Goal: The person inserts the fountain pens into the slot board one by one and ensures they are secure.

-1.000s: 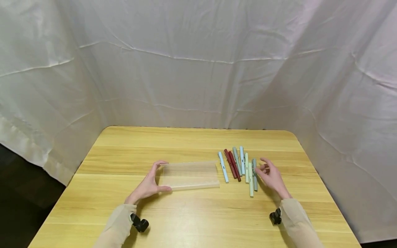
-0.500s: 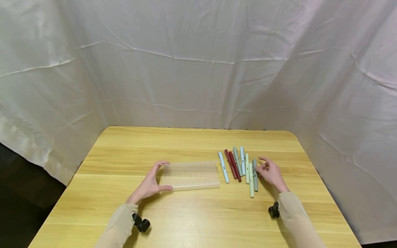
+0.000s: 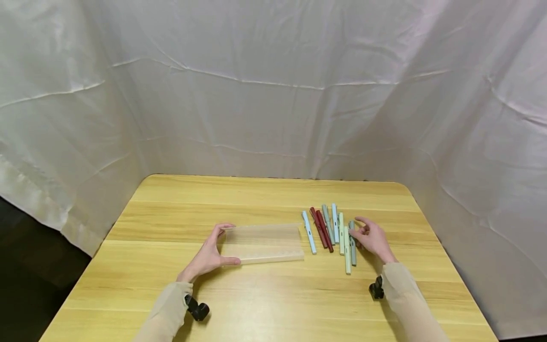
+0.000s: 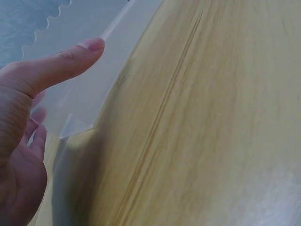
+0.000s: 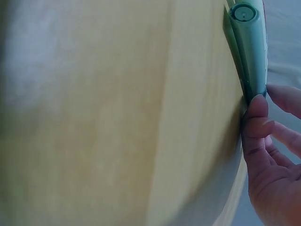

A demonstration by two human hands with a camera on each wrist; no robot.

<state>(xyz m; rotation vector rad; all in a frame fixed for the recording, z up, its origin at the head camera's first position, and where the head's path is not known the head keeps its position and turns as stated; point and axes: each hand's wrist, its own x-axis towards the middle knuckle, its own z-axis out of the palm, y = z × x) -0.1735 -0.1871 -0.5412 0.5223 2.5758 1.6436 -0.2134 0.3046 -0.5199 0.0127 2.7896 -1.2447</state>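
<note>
In the head view a clear plastic pen rack (image 3: 262,243) lies left of centre on the table, its notched edge showing in the left wrist view. My left hand (image 3: 210,251) grips its left end, thumb (image 4: 70,63) on the near side and fingers at the far side. A grey-green capped pen (image 3: 353,256) lies at the right end of a group of pens. My right hand (image 3: 372,240) pinches this pen near its upper part, thumb and fingertips (image 5: 257,107) against the barrel. Beside it lie two pale green pens (image 3: 347,259).
Further left in the group are two dark red pens (image 3: 325,232), another grey-green pen (image 3: 328,223) and two light blue pens (image 3: 309,235). All lie on the wooden table (image 3: 273,299). White curtains (image 3: 273,118) hang behind and at both sides.
My right hand has moved slightly left and its fingers have closed on the grey-green pen. The left hand stays on the rack; both look almost still.
</note>
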